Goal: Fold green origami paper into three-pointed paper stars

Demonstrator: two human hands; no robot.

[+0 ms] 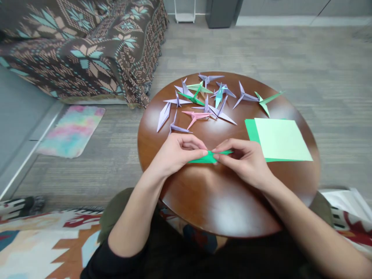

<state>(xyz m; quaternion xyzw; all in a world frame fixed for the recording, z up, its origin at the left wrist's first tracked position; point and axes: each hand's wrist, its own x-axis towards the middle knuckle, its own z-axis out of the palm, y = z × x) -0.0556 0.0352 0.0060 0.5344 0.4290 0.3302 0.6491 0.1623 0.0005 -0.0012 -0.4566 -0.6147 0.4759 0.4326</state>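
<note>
Fingertips (203,149) of our left hand (177,153) and right hand (244,159) pinch the green folded paper (209,157) at centre frame, pressing it flat against the table (221,201) so creases hold; finished cranes (203,102) wait above.

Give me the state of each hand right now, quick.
Left hand: grip closed on the left end of the folded green paper.
Right hand: grip closed on the right end of the same paper, over the round wooden table.
</note>
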